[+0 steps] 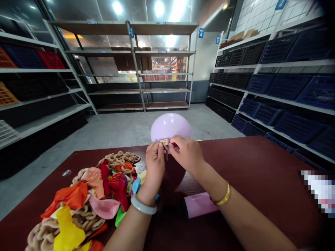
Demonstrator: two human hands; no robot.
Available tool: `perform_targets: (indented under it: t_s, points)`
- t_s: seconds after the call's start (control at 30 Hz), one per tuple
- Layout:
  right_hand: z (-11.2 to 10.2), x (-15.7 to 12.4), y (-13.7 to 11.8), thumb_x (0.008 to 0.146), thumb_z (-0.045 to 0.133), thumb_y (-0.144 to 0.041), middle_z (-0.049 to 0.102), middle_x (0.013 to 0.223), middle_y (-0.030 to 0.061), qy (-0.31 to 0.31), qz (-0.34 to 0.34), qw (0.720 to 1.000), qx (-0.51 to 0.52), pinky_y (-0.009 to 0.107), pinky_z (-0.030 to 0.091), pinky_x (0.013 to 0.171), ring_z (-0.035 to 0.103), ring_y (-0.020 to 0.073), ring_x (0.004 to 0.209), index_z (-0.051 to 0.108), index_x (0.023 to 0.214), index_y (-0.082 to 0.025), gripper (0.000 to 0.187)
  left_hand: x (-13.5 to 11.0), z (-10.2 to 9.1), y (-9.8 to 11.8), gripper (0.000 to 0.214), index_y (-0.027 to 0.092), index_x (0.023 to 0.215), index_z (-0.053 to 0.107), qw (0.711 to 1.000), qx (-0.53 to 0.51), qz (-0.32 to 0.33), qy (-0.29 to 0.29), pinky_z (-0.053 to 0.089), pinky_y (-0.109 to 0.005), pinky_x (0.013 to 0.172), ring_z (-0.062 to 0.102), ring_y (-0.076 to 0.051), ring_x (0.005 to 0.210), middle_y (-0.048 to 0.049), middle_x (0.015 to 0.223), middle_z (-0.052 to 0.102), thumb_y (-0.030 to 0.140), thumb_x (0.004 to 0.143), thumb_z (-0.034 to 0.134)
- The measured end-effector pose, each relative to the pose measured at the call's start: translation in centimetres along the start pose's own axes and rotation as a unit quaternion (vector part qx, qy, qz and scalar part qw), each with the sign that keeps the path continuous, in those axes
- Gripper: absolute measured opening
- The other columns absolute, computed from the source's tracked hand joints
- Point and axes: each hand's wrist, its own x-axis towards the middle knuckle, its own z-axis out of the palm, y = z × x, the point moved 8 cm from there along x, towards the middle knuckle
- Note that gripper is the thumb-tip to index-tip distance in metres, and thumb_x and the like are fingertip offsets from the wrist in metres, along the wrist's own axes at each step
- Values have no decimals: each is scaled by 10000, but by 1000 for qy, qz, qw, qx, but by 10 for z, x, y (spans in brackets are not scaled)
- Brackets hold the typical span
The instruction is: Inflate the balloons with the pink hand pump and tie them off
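Over on the far left, a red crate (51, 59) sits on a rack shelf beside a blue one. Down on the bench (235, 167), here's a bright heap: flat, uninflated balloons (69, 228) in yellow, orange, red and pink, tangled with coils of beige rope (119, 159). Next comes the left hand (155, 155), a pale bangle (143, 205) at its wrist, pinching a small beige cord (164, 142) in thumb and fingers! Right behind, at the bench's far edge, swells a round lilac balloon (170, 126). In from the right, the right hand (186, 152) closes thumb and forefinger on the cord's other side. Under that forearm lies a pink cylinder (199, 205); far right, dark blue crates (282, 85) line the shelves.
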Motion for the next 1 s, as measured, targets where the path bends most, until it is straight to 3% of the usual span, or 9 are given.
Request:
perform_targets:
  t_s: [0.13, 0.23, 0.3, 0.37, 0.47, 0.53, 0.73, 1.0]
  points:
    - [10, -3, -6, 976, 434, -451, 705, 690, 73, -91, 3, 995, -29, 286, 312, 564, 622, 184, 627, 699, 751, -186, 437, 1, -4, -23, 300, 197, 710, 567, 994, -76, -80, 26, 428, -279, 717, 547, -171, 737, -27, 738, 591, 333, 948, 444]
    - [24, -6, -5, 929, 518, -526, 737, 768, 83, -126, 12, 992, 21, 285, 365, 576, 662, 219, 687, 737, 985, -212, 387, 0, -4, -33, 275, 193, 733, 586, 985, -120, -119, 38, 432, -270, 696, 552, -170, 734, -28, 746, 598, 348, 926, 467]
    - [39, -7, 0, 914, 570, -465, 741, 802, 57, -143, 46, 981, 126, 269, 404, 583, 663, 191, 670, 703, 1109, -237, 329, -1, -2, -35, 259, 189, 753, 596, 982, -134, -128, 35, 431, -270, 699, 553, -169, 747, -30, 765, 602, 342, 919, 468]
    - [60, -10, 6, 914, 570, -406, 721, 770, 30, -176, 103, 938, 282, 242, 420, 540, 625, 140, 571, 699, 1036, -211, 263, -2, 1, -34, 245, 186, 770, 601, 981, -139, -132, 27, 428, -270, 702, 551, -167, 756, -29, 776, 600, 331, 916, 467]
    - [84, -15, 7, 906, 556, -395, 638, 655, 2, -208, 173, 842, 467, 218, 374, 441, 520, 92, 451, 623, 755, -165, 283, -3, 0, -34, 239, 187, 766, 592, 980, -138, -140, 27, 419, -263, 672, 534, -157, 714, -20, 743, 582, 324, 915, 465]
    - [87, -16, 3, 901, 557, -392, 555, 574, -28, -214, 168, 818, 506, 215, 324, 422, 457, 79, 428, 570, 676, -168, 318, -2, -4, -35, 246, 190, 732, 574, 980, -132, -142, 38, 407, -259, 641, 513, -152, 672, -13, 698, 559, 318, 912, 465]
    - [67, -15, -7, 871, 567, -276, 371, 513, -75, -220, 122, 845, 472, 223, 252, 479, 329, 74, 496, 559, 625, -169, 268, 4, -18, -37, 264, 196, 700, 570, 990, -66, -108, 68, 397, -272, 663, 517, -167, 721, -21, 719, 568, 313, 912, 464]
    - [65, -16, -14, 849, 535, -206, 419, 531, -58, -253, 75, 850, 455, 222, 300, 529, 381, 85, 544, 517, 564, -169, 288, 4, -23, -46, 254, 197, 649, 509, 987, -50, -127, 81, 378, -269, 634, 489, -154, 673, -5, 675, 528, 266, 890, 470]
